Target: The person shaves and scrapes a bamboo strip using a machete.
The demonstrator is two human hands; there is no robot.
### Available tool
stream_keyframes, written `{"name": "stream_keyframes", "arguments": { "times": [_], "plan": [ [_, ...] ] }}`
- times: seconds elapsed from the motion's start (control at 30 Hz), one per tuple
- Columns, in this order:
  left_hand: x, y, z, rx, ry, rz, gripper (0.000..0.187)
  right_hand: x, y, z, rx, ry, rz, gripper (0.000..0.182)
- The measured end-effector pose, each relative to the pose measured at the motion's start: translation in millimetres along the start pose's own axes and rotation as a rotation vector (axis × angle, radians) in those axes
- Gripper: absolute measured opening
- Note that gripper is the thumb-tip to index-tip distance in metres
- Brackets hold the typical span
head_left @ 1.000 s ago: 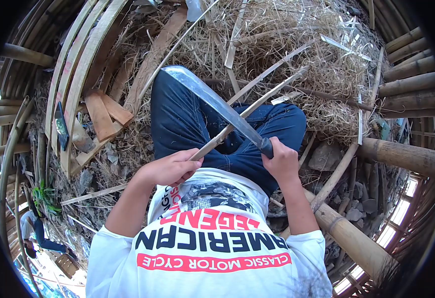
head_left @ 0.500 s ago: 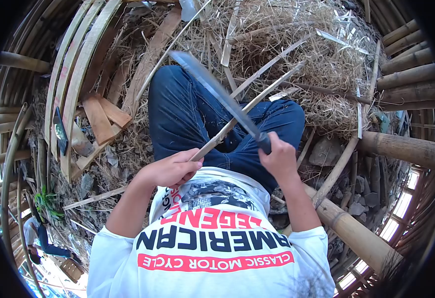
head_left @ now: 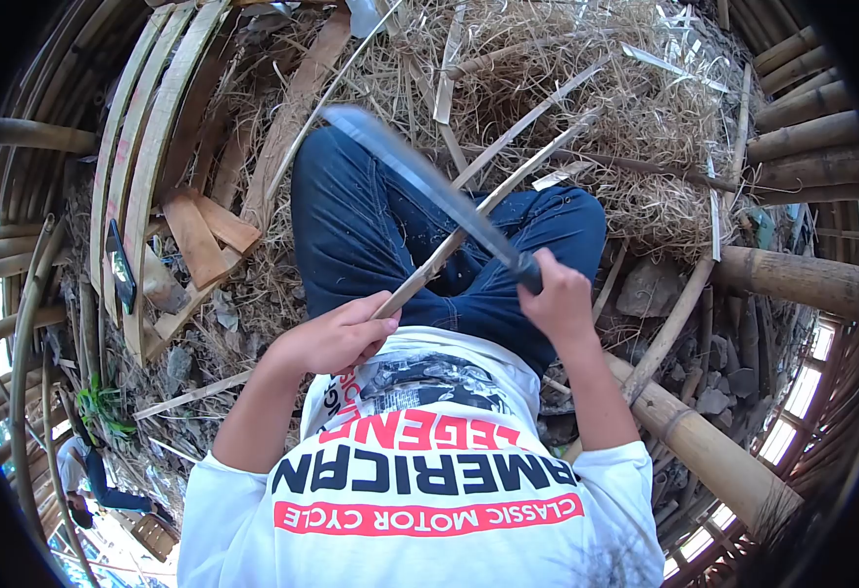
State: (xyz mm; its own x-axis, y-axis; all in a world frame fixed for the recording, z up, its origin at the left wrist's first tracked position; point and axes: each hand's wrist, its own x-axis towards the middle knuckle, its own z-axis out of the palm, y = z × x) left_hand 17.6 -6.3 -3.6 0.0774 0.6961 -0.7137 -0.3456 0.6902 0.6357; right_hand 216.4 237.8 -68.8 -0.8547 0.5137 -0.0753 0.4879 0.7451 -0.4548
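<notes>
My left hand (head_left: 346, 333) is closed round the near end of a long bamboo strip (head_left: 429, 268), which slants up and to the right over my lap. In my right hand (head_left: 557, 299) is the dark handle of a machete (head_left: 419, 176). Its long blade points up and to the left, crosses the strip in this view, and reaches over my left knee. The blade is slightly blurred. Below both hands are my legs in dark blue jeans (head_left: 351, 220), bent and flecked with small shavings.
Curly shavings (head_left: 547, 108) cover the ground ahead, with loose strips among them. Long wooden slats (head_left: 145, 147) and short wood blocks (head_left: 194, 235) lie on the left, near a phone (head_left: 121, 267). Thick bamboo poles (head_left: 709, 446) are at right. Another person (head_left: 96, 480) is at lower left.
The machete has shifted slightly left, and my right hand has moved a little up and to the right. My left hand and the bamboo strip stay nearly in place.
</notes>
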Motion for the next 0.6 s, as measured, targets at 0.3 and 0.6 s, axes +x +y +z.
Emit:
{"name": "stream_keyframes", "arguments": {
  "times": [0.3,0.6],
  "plan": [
    [3,3,-3,-0.075,-0.028,-0.099,0.011,-1,-1,-1,0.034,-0.023,0.011,0.024],
    [0,5,-1,-0.117,-0.018,-0.11,0.01,11,20,-1,0.004,0.019,0.167,0.022]
  ]
}}
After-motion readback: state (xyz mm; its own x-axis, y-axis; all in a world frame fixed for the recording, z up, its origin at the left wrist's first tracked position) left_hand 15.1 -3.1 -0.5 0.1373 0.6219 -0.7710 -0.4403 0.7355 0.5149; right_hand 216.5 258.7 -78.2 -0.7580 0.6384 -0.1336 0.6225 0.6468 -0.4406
